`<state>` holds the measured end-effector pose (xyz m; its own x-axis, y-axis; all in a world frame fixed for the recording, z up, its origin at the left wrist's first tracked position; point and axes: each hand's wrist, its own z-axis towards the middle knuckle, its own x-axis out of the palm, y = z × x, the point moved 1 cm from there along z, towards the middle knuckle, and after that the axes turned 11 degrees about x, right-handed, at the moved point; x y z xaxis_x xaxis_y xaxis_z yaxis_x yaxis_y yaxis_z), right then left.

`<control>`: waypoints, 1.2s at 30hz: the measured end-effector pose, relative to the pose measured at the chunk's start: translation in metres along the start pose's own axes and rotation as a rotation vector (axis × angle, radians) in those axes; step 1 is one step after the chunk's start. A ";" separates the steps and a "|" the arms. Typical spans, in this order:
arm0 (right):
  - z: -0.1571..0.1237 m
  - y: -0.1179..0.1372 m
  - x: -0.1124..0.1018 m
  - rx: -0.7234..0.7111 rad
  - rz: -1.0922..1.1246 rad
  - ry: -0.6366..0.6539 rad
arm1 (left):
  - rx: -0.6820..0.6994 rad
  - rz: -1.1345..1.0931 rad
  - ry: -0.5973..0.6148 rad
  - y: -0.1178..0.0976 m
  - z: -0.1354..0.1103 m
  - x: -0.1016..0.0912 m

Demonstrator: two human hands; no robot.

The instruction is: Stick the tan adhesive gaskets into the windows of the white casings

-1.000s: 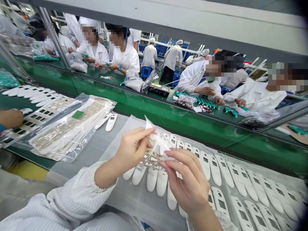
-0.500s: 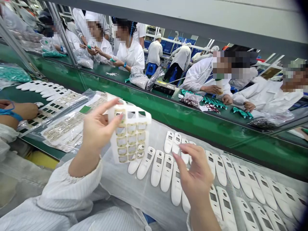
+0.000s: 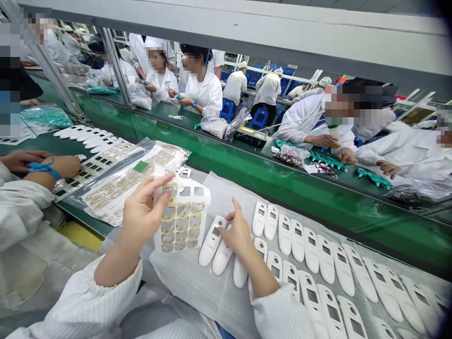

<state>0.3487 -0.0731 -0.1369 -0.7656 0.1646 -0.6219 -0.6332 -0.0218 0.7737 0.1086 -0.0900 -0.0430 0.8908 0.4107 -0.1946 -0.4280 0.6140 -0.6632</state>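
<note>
Left of centre in the frame, the left hand (image 3: 145,209) is pinching the upper left edge of a white sheet of tan-edged rectangular stickers (image 3: 182,225); just right of the sheet, the right hand (image 3: 240,234), fingers apart, is hovering over or touching long white plastic covers (image 3: 312,256) spreading towards the lower right

Left hand (image 3: 139,212) raised, thumb (image 3: 163,201) and fingers (image 3: 158,181) pinched; right hand (image 3: 239,235) angled inward, fingers parted.

Green bench (image 3: 45,144), pale sheet (image 3: 190,278), casings (image 3: 326,259) (in rows)
</note>
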 end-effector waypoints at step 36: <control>0.016 0.012 -0.153 0.099 0.492 0.192 | -0.700 -0.929 0.630 -0.044 -0.062 0.157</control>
<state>0.4599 -0.0828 -0.0304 -0.9821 -0.0256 -0.1867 -0.1877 0.0436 0.9813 0.2764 -0.0946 -0.0890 0.8072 -0.4693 0.3579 0.3759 -0.0588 -0.9248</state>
